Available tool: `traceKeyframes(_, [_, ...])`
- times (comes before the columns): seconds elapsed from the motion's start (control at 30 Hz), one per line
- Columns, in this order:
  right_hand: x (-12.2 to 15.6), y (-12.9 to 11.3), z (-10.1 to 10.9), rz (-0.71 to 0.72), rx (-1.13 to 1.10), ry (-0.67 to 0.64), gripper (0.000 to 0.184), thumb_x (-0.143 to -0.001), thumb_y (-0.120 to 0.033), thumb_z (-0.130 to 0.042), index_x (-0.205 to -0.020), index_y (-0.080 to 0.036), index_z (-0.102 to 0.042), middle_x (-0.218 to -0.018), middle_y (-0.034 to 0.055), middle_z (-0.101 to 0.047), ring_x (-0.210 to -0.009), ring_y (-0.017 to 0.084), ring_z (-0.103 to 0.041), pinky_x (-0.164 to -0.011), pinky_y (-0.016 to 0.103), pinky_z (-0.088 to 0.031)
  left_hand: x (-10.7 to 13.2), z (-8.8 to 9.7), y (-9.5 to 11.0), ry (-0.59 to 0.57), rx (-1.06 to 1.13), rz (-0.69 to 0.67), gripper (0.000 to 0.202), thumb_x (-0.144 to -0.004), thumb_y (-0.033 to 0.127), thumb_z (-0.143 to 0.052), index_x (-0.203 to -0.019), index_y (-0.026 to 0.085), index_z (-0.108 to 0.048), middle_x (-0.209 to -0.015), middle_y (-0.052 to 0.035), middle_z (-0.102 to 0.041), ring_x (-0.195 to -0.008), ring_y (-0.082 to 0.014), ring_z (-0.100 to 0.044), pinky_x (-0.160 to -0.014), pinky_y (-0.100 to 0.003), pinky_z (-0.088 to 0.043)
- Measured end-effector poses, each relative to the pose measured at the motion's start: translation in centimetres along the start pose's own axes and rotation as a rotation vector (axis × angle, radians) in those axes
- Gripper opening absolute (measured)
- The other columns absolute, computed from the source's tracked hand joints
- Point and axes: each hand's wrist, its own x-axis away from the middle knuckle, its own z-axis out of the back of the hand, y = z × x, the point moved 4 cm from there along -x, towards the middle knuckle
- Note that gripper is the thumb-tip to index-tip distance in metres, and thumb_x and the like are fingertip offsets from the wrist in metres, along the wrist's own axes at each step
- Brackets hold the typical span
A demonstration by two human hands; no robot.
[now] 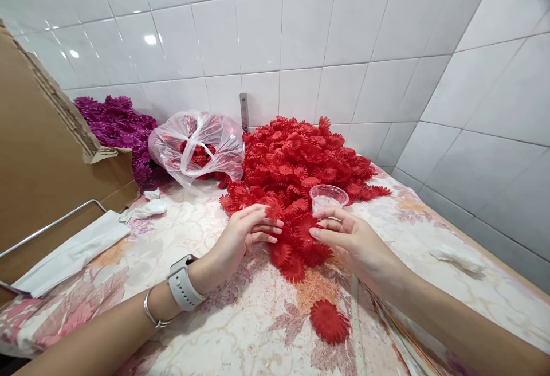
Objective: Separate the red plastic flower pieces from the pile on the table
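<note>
Handling of red flowers (296, 152) seems to be the step in hand, at the near edge of a large heap on the worktop (184, 227). The left hand (240, 232) has its fingers bent and narrow, with one flower at the tips; whether they pinch it, I cannot tell. The right hand (352, 244) brings thumb and index close together at the edge of another flower, its grip equally unclear. A clear cup (345, 197) stands just beyond the right hand. One loose flower (330, 321) lies apart, nearer, between the forearms. I judge that the next move calls for a light fingertip pinch, parting one thin flower from its overlapping neighbours without bending petals.
</note>
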Motion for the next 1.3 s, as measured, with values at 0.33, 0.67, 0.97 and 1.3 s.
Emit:
traceKeyframes(0.33, [0.3,0.4,-0.6,0.049,0.067,0.005,0.036,-0.051,-0.031,-0.079,-0.069,-0.019,-0.05,-0.062,-0.0051,-0.051,-0.058,0.01,-0.049,-0.055,0.024,-0.038,2.1,-1.8,2.1,-0.056,-0.774,-0.463,0.014,-0.075,0.029,-0.062,-0.086,0.021,-0.068,-0.087,-0.0028,-0.064,-0.083,-0.0168,-0.057,-0.077,-0.026,-0.041])
traceKeyframes(0.67, [1.7,0.0,-2.2,0.191,0.213,-0.149,0.022,-0.067,-0.018,-0.067,-0.076,-0.021,-0.048,-0.072,-0.0038,-0.052,-0.069,0.012,-0.052,-0.061,0.024,-0.041,1.7,-2.2,-1.1,-0.175,-0.269,-0.007,0.006,-0.067,0.02,-0.068,-0.069,0.016,-0.066,-0.067,0.0008,-0.061,-0.063,-0.0102,-0.053,-0.06,-0.02,-0.039])
traceKeyframes(0.97, [0.8,-0.8,-1.0,0.168,-0.167,-0.02,0.028,-0.06,-0.029,-0.075,-0.073,-0.022,-0.051,-0.07,-0.005,-0.05,-0.065,0.009,-0.047,-0.06,0.021,-0.039,1.3,-1.6,-1.0,-0.125,0.19,0.004,0.014,-0.064,0.014,-0.07,-0.07,0.015,-0.058,-0.069,0.0008,-0.062,-0.071,-0.0106,-0.059,-0.074,-0.022,-0.044])
traceKeyframes(1.3, [0.6,-1.3,0.0,0.189,0.11,0.051,0.024,-0.068,-0.035,-0.067,-0.081,-0.022,-0.051,-0.074,-0.0014,-0.055,-0.07,0.014,-0.054,-0.06,0.026,-0.045,0.6,-0.7,-1.3,-0.094,0.092,0.052,0.02,-0.073,0.018,-0.066,-0.075,0.017,-0.046,-0.073,0.0018,-0.061,-0.068,-0.0077,-0.06,-0.068,-0.02,-0.048])
